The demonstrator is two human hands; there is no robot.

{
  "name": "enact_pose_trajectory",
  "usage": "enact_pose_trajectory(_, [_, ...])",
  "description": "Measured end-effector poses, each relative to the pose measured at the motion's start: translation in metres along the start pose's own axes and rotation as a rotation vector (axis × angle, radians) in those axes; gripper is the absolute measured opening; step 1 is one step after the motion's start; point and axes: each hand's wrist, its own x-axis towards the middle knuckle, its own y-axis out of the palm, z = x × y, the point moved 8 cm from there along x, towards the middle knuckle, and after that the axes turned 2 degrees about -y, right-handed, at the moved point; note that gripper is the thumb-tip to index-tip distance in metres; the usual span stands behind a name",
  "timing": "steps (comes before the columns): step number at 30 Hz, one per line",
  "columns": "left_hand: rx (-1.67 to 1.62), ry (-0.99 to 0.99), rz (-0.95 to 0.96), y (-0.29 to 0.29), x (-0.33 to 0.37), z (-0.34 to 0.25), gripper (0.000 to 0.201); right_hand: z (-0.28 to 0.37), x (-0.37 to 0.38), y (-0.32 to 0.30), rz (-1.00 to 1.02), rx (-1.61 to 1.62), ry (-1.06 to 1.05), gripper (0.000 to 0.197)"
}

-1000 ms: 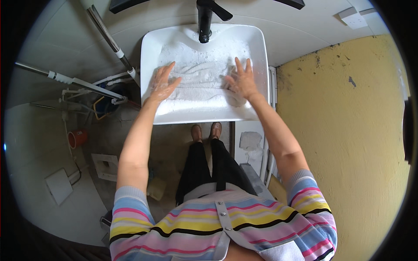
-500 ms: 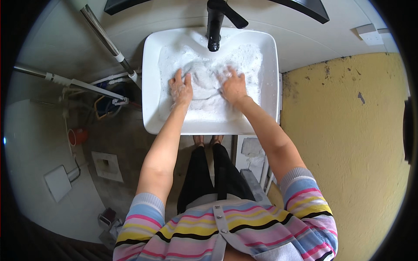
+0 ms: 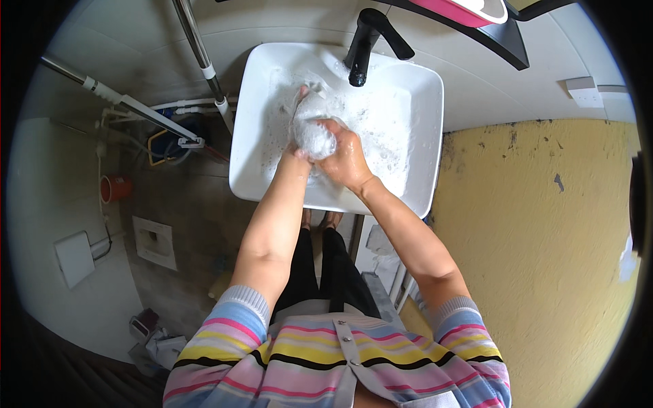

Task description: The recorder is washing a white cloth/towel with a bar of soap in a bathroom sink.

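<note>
Left hand and right hand have come together since half a second ago, bunching the white cloth between them. From my end I see the right fingers curled closed on it — the left ones are mostly hidden by fabric and foam, so I cannot tell how far they close. It sits over the left part of the sudsy white sink, left of the black faucet.
</note>
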Motion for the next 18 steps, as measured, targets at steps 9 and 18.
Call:
enact_pose_trajectory(9, [0.722,0.220,-0.310,-0.012,-0.010,-0.007,0.043,-0.021,0.026,-0.013,-0.072,-0.290,0.189,0.048])
enact_pose_trajectory(18, [0.920,0.260,-0.640,0.029,-0.073,-0.059,0.056,-0.154,-0.003,-0.094,-0.135,-0.124,0.741,0.057])
